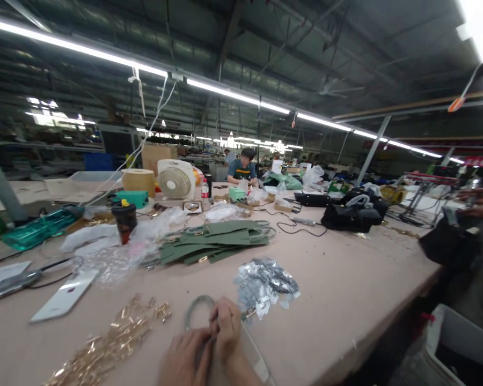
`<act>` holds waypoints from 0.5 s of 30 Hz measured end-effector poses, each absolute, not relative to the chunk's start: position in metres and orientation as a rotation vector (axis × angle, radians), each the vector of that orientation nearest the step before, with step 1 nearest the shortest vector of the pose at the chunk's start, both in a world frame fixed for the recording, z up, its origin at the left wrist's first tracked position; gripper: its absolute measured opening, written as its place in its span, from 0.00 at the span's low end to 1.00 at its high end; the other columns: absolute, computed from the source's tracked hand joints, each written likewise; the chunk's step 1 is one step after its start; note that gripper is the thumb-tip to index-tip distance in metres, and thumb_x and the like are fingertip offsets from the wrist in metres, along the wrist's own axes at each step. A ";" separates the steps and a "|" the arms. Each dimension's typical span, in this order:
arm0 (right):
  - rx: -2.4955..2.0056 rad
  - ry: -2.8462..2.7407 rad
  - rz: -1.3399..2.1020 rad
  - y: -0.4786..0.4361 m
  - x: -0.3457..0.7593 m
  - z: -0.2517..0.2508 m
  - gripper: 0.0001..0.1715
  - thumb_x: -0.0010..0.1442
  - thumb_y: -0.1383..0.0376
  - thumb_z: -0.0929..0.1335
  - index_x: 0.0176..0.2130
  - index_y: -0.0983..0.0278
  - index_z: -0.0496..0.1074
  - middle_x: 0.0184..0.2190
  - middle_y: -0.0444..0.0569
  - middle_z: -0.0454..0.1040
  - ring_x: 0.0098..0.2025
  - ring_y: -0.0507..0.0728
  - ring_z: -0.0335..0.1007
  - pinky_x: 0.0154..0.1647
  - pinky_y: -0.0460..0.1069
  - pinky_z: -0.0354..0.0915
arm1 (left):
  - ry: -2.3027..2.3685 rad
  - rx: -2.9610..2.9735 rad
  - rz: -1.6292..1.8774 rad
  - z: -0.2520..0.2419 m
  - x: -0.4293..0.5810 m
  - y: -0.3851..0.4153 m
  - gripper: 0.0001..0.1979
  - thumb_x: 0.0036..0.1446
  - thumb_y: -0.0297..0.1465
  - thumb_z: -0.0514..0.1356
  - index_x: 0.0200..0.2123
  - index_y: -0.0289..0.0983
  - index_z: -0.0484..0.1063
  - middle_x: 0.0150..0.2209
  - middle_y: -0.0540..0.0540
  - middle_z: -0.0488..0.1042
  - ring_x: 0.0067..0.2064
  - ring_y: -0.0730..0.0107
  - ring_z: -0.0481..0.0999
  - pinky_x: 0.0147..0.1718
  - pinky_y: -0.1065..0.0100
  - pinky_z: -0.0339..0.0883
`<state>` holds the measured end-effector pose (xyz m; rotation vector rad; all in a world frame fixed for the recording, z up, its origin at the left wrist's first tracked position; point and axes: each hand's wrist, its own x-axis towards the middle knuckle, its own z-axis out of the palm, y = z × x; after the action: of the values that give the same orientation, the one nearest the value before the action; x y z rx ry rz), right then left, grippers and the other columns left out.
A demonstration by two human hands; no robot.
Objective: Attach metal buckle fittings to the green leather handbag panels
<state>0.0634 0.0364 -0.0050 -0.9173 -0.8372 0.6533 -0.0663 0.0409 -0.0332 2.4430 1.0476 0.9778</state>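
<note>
At the near edge of the table, my right hand (227, 324) is closed with its fingers bent in a pinch. My left hand (188, 354) meets it from the left, its fingertips pressed against the same spot. A looped grey-green strap (199, 301) comes out from between them, and its held part is hidden by the fingers. A small gold buckle (248, 313) shows just right of my right hand. Beyond lies a heap of small silver plates (265, 284). Loose gold metal fittings (112, 343) are spread to the left. Green straps (215, 241) lie stacked farther back.
A white phone (66, 296), crumpled plastic bags (116, 257) and a dark cup (124, 220) lie left. A fan (175, 179) stands behind. Black bags (352, 214) are at right, and a bin (459, 343) stands below the table edge. Co-workers sit across and at right.
</note>
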 end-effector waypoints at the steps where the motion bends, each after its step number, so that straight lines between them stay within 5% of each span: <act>1: -0.907 -0.804 0.692 0.035 0.065 -0.001 0.30 0.66 0.44 0.64 0.24 0.63 0.67 0.13 0.36 0.56 0.14 0.47 0.48 0.15 0.43 0.46 | 1.077 2.446 0.972 -0.028 -0.067 0.036 0.09 0.67 0.37 0.59 0.48 0.51 0.77 0.45 0.51 0.82 0.47 0.58 0.79 0.45 0.59 0.72; 15: -0.788 -0.633 0.877 0.031 0.080 0.020 0.25 0.61 0.48 0.69 0.23 0.62 0.66 0.11 0.34 0.55 0.12 0.45 0.47 0.13 0.42 0.45 | 1.136 2.451 0.983 -0.014 -0.062 0.021 0.12 0.68 0.34 0.59 0.52 0.45 0.77 0.54 0.46 0.80 0.56 0.55 0.75 0.55 0.51 0.70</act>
<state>0.0795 0.0308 0.0204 -0.7878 -0.6328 0.8766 -0.0622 0.0215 -0.0137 2.4508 1.1363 0.9829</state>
